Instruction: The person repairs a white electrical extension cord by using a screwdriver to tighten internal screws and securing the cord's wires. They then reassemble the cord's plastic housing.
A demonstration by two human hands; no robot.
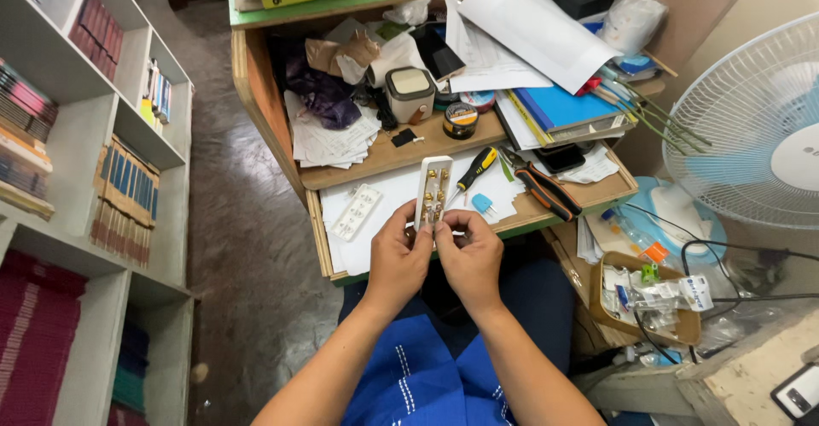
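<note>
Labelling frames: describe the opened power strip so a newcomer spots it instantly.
Start at the cluttered wooden desk. Below its front edge, left hand and right hand hold the opened power strip half. Unlike the flat white cover beside it, brass contacts show inside.

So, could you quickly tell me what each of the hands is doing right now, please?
Left hand: closed on the opened white power strip.
Right hand: closed on the same strip's lower end.

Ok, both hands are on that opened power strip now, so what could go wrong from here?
The opened strip half is pinched only at its lower end by the left hand and right hand, over the lap, so loose brass parts might drop to the floor. The screwdriver and blue plug lie near the board's front, where an elbow could knock them off.
</note>
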